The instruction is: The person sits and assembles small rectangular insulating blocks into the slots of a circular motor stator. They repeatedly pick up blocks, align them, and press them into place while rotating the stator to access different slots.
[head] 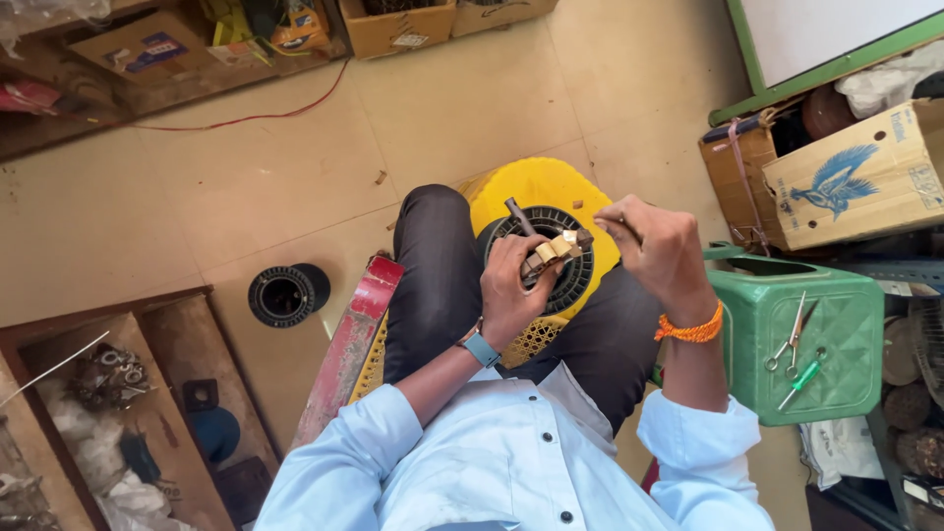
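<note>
The left hand (511,295) wraps a black round stator (551,258) with a tan winding piece on top, braced on the lap over a yellow stool (536,187). The right hand (661,251), raised just right of it, pinches a thin tool whose tip I cannot make out. A slip could push the tool into the left fingers (526,251), since they lie close beside the work. Scissors (792,339) rest on a green crate (836,393) at right

stator (551,258) on stool (536,187) | scissors (790,339) on crate (836,393) right
</note>
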The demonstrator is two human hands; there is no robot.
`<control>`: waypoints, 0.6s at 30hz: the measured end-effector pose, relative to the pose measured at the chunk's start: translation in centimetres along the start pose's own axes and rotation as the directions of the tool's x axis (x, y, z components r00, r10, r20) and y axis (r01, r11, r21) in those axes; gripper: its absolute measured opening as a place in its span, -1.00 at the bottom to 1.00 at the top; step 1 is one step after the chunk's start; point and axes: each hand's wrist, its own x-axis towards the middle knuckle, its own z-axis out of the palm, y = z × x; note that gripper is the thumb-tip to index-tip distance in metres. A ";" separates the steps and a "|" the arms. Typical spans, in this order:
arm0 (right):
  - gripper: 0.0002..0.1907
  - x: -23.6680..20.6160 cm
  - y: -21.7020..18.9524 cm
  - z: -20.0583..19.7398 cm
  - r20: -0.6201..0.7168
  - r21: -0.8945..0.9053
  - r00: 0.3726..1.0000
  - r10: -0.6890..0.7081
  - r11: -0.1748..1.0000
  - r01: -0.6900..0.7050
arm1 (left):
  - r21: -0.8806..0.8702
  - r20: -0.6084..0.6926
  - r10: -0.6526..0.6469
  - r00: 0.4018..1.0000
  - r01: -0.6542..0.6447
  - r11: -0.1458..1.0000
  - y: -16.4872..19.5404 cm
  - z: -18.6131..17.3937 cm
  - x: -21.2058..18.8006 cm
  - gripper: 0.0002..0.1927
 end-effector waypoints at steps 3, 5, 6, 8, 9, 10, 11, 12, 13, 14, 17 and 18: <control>-0.92 0.7 0.6 0.2 0.021 0.004 1.000 -0.009 1.000 0.009 | -0.013 0.005 -0.009 1.000 0.009 1.000 -0.1 -0.2 0.0 -0.71; -0.92 1.0 1.2 0.1 0.040 0.001 0.999 -0.009 1.000 0.009 | -0.020 0.004 -0.003 1.000 0.003 1.000 -0.2 0.0 0.1 -0.70; -0.92 1.1 1.3 0.1 0.053 -0.002 0.999 -0.006 1.000 0.006 | -0.019 0.003 0.004 1.000 -0.003 1.000 -0.3 0.0 0.1 -0.70; -0.92 1.5 1.6 0.1 0.086 -0.015 0.996 -0.017 1.000 0.018 | -0.017 -0.001 0.001 1.000 -0.001 1.000 -0.4 0.0 0.1 -0.69; -0.92 1.8 1.8 0.1 0.104 -0.025 0.994 -0.029 0.999 0.032 | -0.016 0.000 -0.005 1.000 0.005 1.000 -0.5 0.1 0.1 -0.69; -0.92 2.1 1.8 0.2 0.120 -0.035 0.992 -0.042 0.998 0.047 | -0.015 0.000 -0.009 1.000 0.009 1.000 -0.6 0.1 0.1 -0.69; -0.91 2.5 1.9 0.3 0.130 -0.035 0.990 -0.062 0.997 0.067 | -0.015 0.001 -0.009 1.000 0.009 1.000 -0.6 0.1 0.1 -0.69; -0.90 2.8 1.8 0.5 0.140 -0.035 0.987 -0.083 0.995 0.089 | -0.015 0.000 -0.007 1.000 0.007 1.000 -0.7 0.1 0.1 -0.69; -0.89 3.2 1.9 0.7 0.149 -0.035 0.983 -0.105 0.993 0.111 | -0.015 -0.001 -0.006 1.000 0.006 1.000 -0.8 0.1 0.1 -0.69; -0.89 3.5 1.9 0.9 0.167 -0.036 0.977 -0.130 0.990 0.137 | -0.019 -0.005 0.001 1.000 -0.001 1.000 -0.8 0.1 0.1 -0.69; -0.89 4.2 1.6 1.6 0.224 -0.021 0.958 -0.180 0.982 0.189 | -0.022 -0.015 0.010 1.000 -0.011 1.000 -0.9 0.1 0.1 -0.69; -0.89 4.1 1.5 1.7 0.245 -0.009 0.953 -0.179 0.982 0.187 | -0.018 -0.015 0.008 1.000 -0.008 1.000 -0.8 0.2 0.1 -0.69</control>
